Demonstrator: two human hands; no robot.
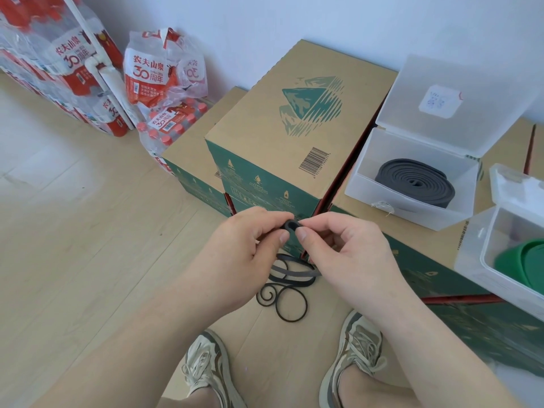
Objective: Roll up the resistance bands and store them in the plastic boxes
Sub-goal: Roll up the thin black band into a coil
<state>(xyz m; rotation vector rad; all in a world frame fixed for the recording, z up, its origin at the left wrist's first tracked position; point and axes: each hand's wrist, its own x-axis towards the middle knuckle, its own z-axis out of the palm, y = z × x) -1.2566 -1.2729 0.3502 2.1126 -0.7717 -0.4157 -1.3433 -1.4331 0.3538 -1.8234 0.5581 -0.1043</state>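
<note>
Left hand (244, 242) and right hand (344, 248) fingers pinch black band (290, 225); water packs (147, 75) read 农夫山泉 (30周年).

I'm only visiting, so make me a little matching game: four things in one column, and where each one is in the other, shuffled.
Things:
1. grey band
2. green band
3. black band
4. water bottles

Places:
A. on the floor by the wall
B. coiled in the far box
C. pinched by left hand and right hand
D. in the near box

Pairs: 1-B, 2-D, 3-C, 4-A
</note>
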